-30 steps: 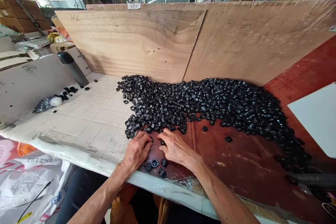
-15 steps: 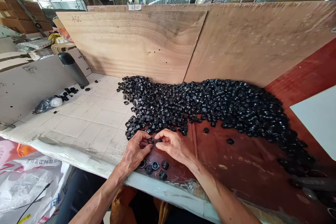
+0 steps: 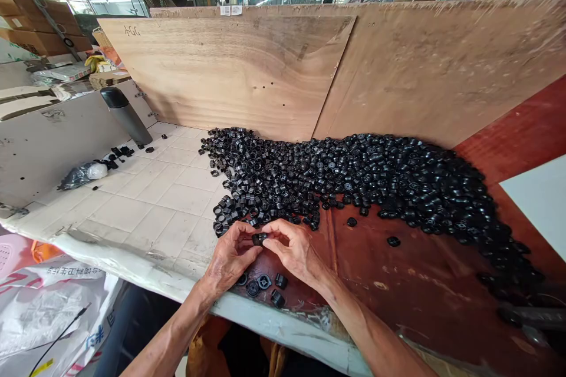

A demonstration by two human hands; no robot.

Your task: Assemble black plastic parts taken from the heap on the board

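Observation:
Between the fingertips of my left hand (image 3: 232,254) and my right hand (image 3: 294,246) is a small black plastic cap (image 3: 259,239). Both hands pinch it, the left from one side and the right from the other; whether it is one part or two pressed together I cannot tell. Just below my hands lie several loose black caps (image 3: 264,281) near the table's front edge. Behind my fingers spreads a large heap of black plastic parts (image 3: 336,168); ring-like pieces (image 3: 225,212) show at its left end.
A dark grey bottle (image 3: 126,116) stands at the left by the side panel, near a plastic bag (image 3: 77,177) and some black bits. A wooden board (image 3: 230,70) walls off the back. Single caps (image 3: 393,241) lie on the red surface (image 3: 367,294). White sacks (image 3: 53,312) sit below left.
My two hands have come together: the black pieces held apart in each now meet between my fingertips. The view has shifted slightly.

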